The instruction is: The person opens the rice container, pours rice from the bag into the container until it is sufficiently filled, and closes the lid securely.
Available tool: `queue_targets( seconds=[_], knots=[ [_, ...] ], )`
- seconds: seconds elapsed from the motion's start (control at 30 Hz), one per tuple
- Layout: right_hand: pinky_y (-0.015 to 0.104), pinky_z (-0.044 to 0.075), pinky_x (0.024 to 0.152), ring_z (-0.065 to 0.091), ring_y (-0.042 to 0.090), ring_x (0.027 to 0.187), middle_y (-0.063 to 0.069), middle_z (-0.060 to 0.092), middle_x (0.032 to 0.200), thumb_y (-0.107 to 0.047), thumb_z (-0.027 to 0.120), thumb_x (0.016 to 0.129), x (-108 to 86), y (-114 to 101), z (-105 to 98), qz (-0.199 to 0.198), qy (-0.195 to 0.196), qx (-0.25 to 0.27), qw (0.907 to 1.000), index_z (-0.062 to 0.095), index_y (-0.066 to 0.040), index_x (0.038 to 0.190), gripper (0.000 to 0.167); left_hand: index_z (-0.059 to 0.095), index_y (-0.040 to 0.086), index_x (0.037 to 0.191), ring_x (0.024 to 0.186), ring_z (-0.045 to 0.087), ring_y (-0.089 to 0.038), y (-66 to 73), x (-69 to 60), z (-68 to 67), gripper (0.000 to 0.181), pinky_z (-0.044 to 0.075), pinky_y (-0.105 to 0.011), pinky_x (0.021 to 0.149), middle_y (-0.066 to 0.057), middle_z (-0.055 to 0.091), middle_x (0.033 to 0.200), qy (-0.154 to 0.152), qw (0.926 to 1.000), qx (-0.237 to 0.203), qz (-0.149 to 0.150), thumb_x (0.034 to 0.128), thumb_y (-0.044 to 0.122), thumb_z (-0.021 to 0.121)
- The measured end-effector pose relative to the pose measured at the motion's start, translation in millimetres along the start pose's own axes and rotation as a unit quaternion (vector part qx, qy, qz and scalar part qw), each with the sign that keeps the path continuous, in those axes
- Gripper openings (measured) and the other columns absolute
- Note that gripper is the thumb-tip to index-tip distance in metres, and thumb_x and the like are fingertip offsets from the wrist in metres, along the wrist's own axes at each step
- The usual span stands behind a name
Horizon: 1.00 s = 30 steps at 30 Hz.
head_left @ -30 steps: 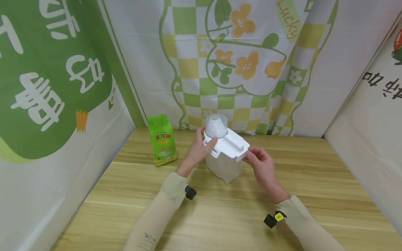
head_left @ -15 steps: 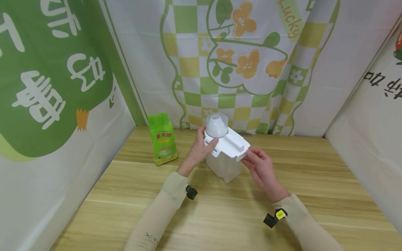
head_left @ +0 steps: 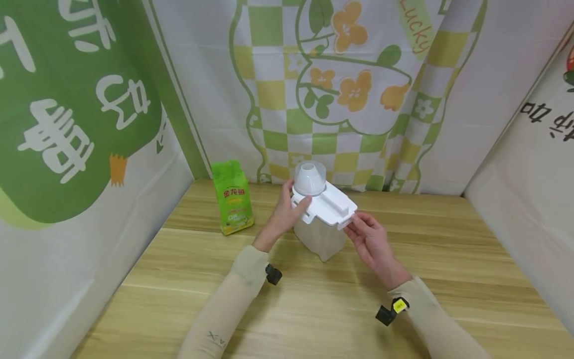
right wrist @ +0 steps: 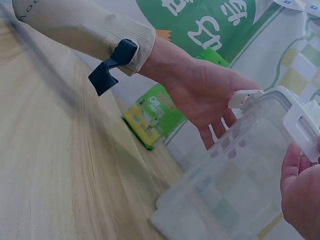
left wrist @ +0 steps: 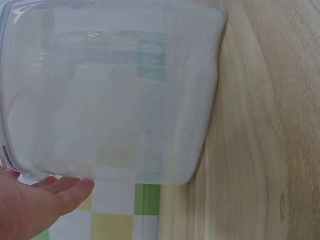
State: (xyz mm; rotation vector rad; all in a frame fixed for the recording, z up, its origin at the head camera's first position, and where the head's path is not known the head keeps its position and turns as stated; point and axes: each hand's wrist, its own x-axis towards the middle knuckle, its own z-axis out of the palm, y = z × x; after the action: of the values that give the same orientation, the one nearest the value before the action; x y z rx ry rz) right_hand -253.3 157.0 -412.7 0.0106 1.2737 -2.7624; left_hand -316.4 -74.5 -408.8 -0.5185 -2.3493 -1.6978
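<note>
Container (head_left: 316, 239), near back edge of desk (head_left: 323, 314): unmoved since a second ago. Left hand (head_left: 287, 212): grasping its lidded end, unchanged. Right hand (head_left: 371, 242): fingers still pinching the latch (head_left: 346, 223).

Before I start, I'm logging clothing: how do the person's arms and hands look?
The left sleeve and right sleeve are long and beige; the left has small dark marks. The left wrist camera and right wrist camera are black, the right with a yellow label. The left hand and right hand are bare.
</note>
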Motion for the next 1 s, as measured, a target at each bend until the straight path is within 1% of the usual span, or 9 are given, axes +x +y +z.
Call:
queue_targets(
  seconds=[0.2,0.43,0.63,0.77,0.8,0.87,1.0],
  knots=[
    [0.024,0.057,0.080,0.067,0.012,0.084,0.000,0.066,0.090,-0.002,0.053,0.099,1.0,1.1,0.8,0.006,0.003,0.003,1.0000,0.064,-0.014,0.086,0.020,0.015,0.002,0.152,0.140,0.036,-0.038,-0.5,0.5,0.1,0.075,0.032,-0.052,0.116,-0.025,0.029,0.152,0.000,1.0000,-0.002,-0.002,0.0960,0.028,0.058],
    [0.024,0.057,0.080,0.067,0.012,0.085,0.000,0.066,0.090,-0.005,0.057,0.098,-0.2,1.8,-0.4,0.002,-0.001,-0.008,1.0000,0.063,-0.014,0.088,0.014,0.015,0.002,0.153,0.138,0.038,-0.037,-1.9,0.1,1.9,0.077,0.035,-0.050,0.115,-0.024,0.031,0.151,0.004,0.9999,-0.008,-0.008,0.0958,0.028,0.059],
    [0.024,0.057,0.082,0.067,0.011,0.085,0.000,0.067,0.090,-0.006,0.058,0.097,-0.6,1.7,-2.9,0.003,-0.015,-0.009,0.9998,0.064,-0.014,0.089,0.012,0.017,-0.002,0.151,0.134,0.041,-0.038,-0.8,-0.5,2.4,0.075,0.036,-0.050,0.113,-0.027,0.033,0.148,0.009,0.9999,-0.010,0.007,0.0951,0.025,0.059],
    [0.024,0.057,0.081,0.067,0.012,0.083,0.001,0.067,0.088,-0.006,0.058,0.097,-0.6,1.4,-3.1,0.005,-0.009,-0.007,0.9999,0.064,-0.014,0.088,0.014,0.017,-0.003,0.151,0.134,0.041,-0.039,-1.1,-0.6,2.7,0.075,0.035,-0.051,0.114,-0.028,0.034,0.148,0.011,0.9998,-0.009,0.012,0.0954,0.024,0.059],
    [0.024,0.057,0.081,0.067,0.012,0.083,0.001,0.067,0.088,-0.006,0.058,0.098,-0.7,1.1,-3.1,0.007,-0.008,-0.007,0.9999,0.064,-0.014,0.088,0.014,0.016,-0.003,0.151,0.135,0.040,-0.040,0.0,-0.9,2.5,0.075,0.035,-0.051,0.114,-0.029,0.033,0.148,0.010,0.9999,-0.010,0.009,0.0958,0.023,0.059],
    [0.025,0.057,0.080,0.067,0.012,0.082,0.001,0.067,0.088,-0.006,0.058,0.097,-0.5,0.9,-3.0,0.010,-0.002,-0.007,0.9999,0.064,-0.014,0.088,0.014,0.016,-0.006,0.151,0.135,0.040,-0.043,12.2,-5.4,-0.2,0.073,0.034,-0.053,0.114,-0.031,0.032,0.148,0.005,0.9999,-0.012,0.007,0.0963,0.020,0.058],
    [0.025,0.057,0.078,0.066,0.012,0.081,0.001,0.066,0.088,-0.005,0.056,0.098,-0.2,-1.6,-1.6,0.016,0.009,-0.005,0.9998,0.061,-0.013,0.086,0.015,0.016,-0.004,0.151,0.137,0.038,-0.041,13.6,-5.5,-0.5,0.074,0.033,-0.052,0.115,-0.029,0.032,0.149,0.001,1.0000,-0.008,-0.002,0.0965,0.022,0.057]
  ],
)
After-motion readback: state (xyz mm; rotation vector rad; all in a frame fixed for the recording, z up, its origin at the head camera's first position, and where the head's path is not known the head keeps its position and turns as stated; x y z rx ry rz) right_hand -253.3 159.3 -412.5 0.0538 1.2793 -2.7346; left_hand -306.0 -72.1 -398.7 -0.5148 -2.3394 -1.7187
